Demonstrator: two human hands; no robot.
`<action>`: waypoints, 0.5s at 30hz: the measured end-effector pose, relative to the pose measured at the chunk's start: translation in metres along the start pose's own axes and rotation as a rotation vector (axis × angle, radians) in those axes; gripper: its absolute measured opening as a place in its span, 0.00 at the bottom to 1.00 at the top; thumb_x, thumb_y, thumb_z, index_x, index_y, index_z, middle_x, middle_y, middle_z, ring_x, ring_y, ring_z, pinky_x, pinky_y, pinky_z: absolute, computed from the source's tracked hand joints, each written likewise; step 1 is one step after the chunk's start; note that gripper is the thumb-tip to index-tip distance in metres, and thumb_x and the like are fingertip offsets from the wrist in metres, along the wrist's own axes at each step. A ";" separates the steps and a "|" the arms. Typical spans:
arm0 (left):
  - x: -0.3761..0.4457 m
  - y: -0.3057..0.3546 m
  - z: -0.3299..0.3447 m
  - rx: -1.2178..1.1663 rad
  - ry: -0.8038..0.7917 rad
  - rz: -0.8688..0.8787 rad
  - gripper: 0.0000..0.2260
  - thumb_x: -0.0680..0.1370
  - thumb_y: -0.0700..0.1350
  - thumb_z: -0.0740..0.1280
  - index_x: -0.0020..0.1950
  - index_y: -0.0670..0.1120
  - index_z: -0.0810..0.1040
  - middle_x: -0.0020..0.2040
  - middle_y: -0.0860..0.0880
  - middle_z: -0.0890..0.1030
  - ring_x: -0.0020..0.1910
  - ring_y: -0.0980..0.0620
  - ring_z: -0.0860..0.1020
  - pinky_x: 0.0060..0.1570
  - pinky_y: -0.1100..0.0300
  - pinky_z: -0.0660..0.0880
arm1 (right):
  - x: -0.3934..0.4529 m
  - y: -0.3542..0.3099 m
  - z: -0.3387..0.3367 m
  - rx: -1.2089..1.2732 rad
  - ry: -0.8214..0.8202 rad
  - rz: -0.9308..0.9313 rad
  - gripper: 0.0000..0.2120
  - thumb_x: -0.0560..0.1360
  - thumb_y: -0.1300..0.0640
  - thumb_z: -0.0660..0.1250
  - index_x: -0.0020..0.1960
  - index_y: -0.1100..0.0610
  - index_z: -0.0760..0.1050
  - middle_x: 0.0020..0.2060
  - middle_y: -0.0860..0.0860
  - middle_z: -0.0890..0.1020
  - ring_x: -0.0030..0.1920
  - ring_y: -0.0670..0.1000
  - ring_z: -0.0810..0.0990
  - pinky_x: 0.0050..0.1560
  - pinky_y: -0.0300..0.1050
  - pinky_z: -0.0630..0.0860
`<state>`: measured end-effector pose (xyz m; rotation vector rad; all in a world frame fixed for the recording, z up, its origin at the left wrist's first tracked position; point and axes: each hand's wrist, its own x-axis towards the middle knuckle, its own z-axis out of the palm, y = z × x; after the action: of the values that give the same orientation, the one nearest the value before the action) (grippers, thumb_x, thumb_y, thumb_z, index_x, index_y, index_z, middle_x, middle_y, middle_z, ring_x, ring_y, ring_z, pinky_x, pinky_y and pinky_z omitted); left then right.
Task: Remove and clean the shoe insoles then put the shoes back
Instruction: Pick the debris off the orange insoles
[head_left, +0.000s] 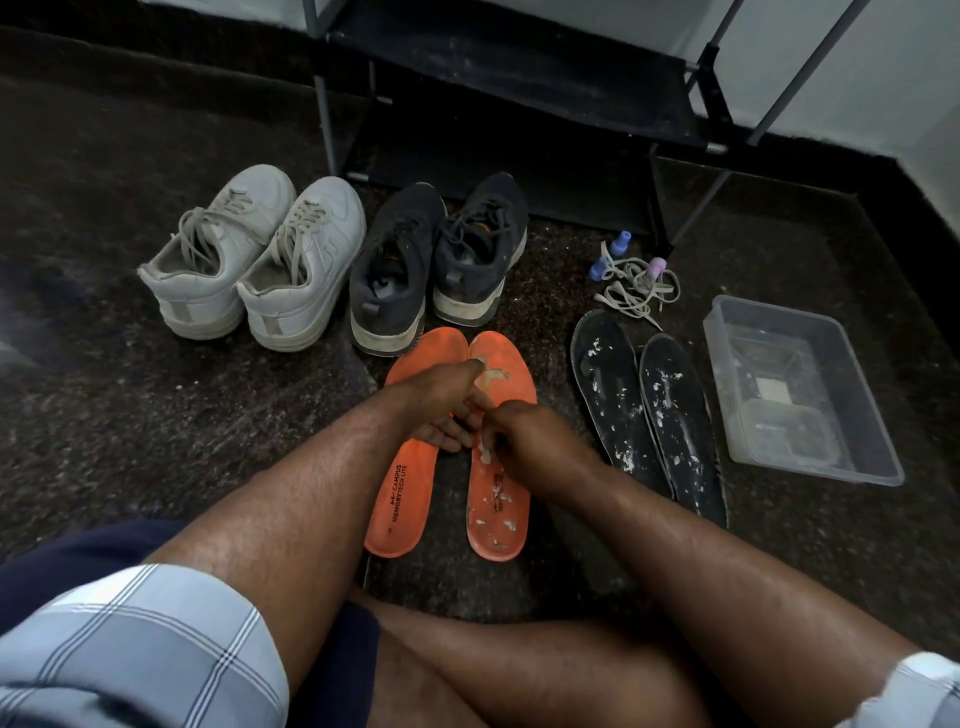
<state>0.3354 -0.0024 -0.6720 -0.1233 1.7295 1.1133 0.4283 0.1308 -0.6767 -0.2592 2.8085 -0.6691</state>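
Our right grip (511, 434) curls, seemingly pinching white paste, on the right orange insole (500, 499) while our left grip (447, 402) lies loosely open beside it, both insoles flat on the floor (156, 415) for scrubbing.

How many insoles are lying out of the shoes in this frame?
4. Two orange insoles lie side by side in front of the dark shoes, partly under the hands. Two black insoles lie to their right, beside the plastic tub.
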 end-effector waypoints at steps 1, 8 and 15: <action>0.001 -0.001 0.000 0.000 -0.004 0.000 0.30 0.83 0.64 0.48 0.65 0.43 0.77 0.55 0.41 0.80 0.58 0.40 0.80 0.64 0.45 0.74 | -0.001 -0.003 0.001 -0.045 0.000 -0.003 0.06 0.71 0.62 0.66 0.43 0.53 0.78 0.44 0.49 0.81 0.45 0.51 0.81 0.46 0.47 0.76; 0.001 -0.001 -0.001 -0.004 0.004 0.003 0.30 0.83 0.64 0.49 0.64 0.42 0.78 0.54 0.42 0.81 0.58 0.41 0.80 0.63 0.45 0.75 | -0.004 -0.007 0.005 0.121 -0.096 -0.053 0.07 0.70 0.63 0.70 0.39 0.52 0.80 0.43 0.40 0.82 0.43 0.35 0.79 0.45 0.38 0.77; 0.003 -0.001 -0.002 0.020 0.017 0.006 0.31 0.83 0.64 0.48 0.65 0.42 0.78 0.52 0.41 0.81 0.53 0.41 0.82 0.59 0.47 0.78 | 0.001 0.021 -0.019 0.120 0.134 0.117 0.10 0.72 0.63 0.68 0.51 0.52 0.81 0.46 0.48 0.79 0.47 0.47 0.78 0.53 0.44 0.75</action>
<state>0.3337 -0.0034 -0.6746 -0.1151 1.7562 1.1024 0.4196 0.1572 -0.6701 -0.0286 2.8677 -0.8524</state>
